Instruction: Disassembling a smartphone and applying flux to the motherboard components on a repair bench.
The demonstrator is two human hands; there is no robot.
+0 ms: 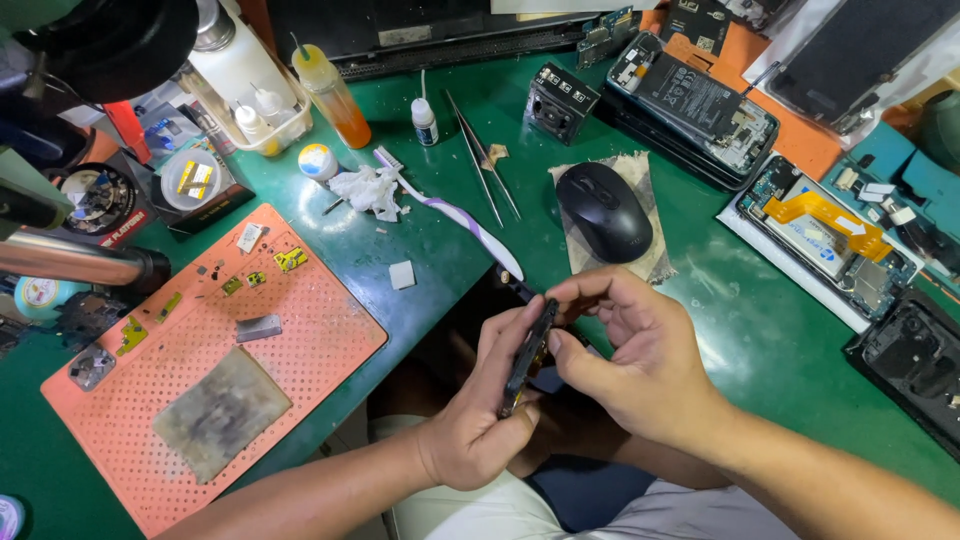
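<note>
My left hand (478,410) grips a thin dark phone part (527,357) held on edge, low in the middle of the view over my lap. My right hand (625,355) pinches the upper edge of the same part with thumb and fingers. A black screwdriver tip (512,285) lies on the green mat (420,245) just above my hands. A white and purple toothbrush (450,212) and metal tweezers (483,168) lie further back.
An orange perforated mat (310,330) with small parts and a grey pad (220,412) lies at left. A black mouse (603,211) sits on a cloth. Opened phones (695,105) (825,235) and a dark phone frame (915,355) lie at right. Bottles (335,95) stand at the back.
</note>
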